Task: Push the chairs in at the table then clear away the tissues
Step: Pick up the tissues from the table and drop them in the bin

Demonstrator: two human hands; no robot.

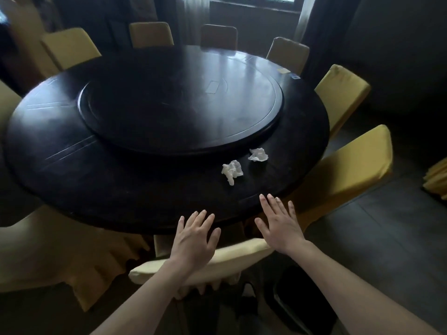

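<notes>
Two crumpled white tissues lie on the dark round table [96, 184] near its front right edge: one tissue [231, 170] closer to me, the other tissue [258, 155] a little farther right. A yellow-covered chair [232, 259] stands directly in front of me, its back top just below the table edge. My left hand [196, 240] hovers open above that chair back, fingers spread. My right hand [280, 226] is open too, fingers reaching over the table's rim. Neither hand holds anything.
A raised turntable [181, 105] fills the table's middle. Yellow-covered chairs ring the table, including a chair at front left [48, 250] and a chair at right [346, 170] angled outward. A dark bin [302, 301] stands on the floor by my right arm.
</notes>
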